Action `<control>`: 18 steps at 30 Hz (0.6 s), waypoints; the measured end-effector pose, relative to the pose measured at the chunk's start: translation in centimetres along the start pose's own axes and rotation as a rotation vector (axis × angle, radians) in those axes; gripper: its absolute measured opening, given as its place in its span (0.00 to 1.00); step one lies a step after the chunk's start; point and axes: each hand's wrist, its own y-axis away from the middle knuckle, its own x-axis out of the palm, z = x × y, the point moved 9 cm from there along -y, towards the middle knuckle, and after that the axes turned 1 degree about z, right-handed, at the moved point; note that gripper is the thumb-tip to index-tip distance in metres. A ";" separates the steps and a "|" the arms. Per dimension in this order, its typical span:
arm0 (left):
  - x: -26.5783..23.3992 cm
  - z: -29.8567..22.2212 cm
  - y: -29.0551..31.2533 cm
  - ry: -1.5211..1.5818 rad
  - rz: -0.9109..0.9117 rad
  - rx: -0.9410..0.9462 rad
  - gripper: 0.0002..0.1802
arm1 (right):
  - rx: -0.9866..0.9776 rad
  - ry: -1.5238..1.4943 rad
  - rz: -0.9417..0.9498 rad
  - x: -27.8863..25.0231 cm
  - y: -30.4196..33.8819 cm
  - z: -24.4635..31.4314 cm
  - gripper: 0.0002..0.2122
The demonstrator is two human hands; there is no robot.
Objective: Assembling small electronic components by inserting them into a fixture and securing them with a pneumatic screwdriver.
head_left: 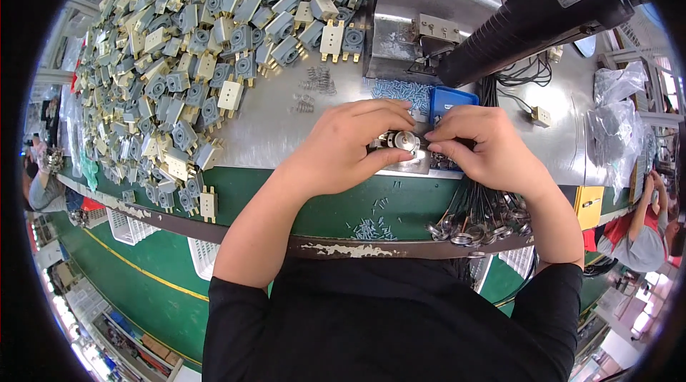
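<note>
Just left of the blue tray, my left hand [341, 145] is closed round a small metal part with a round silver cap [406, 141], its fingers over the top and thumb below. My right hand [489, 145] is right beside it, thumb and fingertips nearly together in a pinch. What they hold, if anything, is hidden. Behind the hands lie many small bluish screws [401, 93] and a small blue tray [455, 97]. Dark small pieces [441, 162] show under my right fingers.
Grey and cream block-shaped parts with brass tabs [214, 32] are heaped at left, springs [314, 82] beside them. A black ribbed cylindrical tool [529, 21] leans in from back right. Cables with metal rings [486, 225] and loose screws [373, 229] lie along the front edge.
</note>
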 end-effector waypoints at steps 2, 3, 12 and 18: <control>0.4 0.4 0.2 0.014 -0.001 -0.026 0.19 | -0.002 0.015 0.005 0.3 0.1 0.0 0.05; 0.5 0.6 0.3 0.028 -0.001 -0.049 0.19 | -0.003 0.032 0.008 0.5 0.1 0.0 0.05; 0.7 0.5 0.2 0.055 -0.011 -0.028 0.18 | -0.021 0.071 -0.005 1.1 0.6 -0.4 0.06; 0.8 0.6 0.0 0.066 0.010 -0.024 0.18 | -0.026 0.122 0.032 0.9 0.5 -0.2 0.07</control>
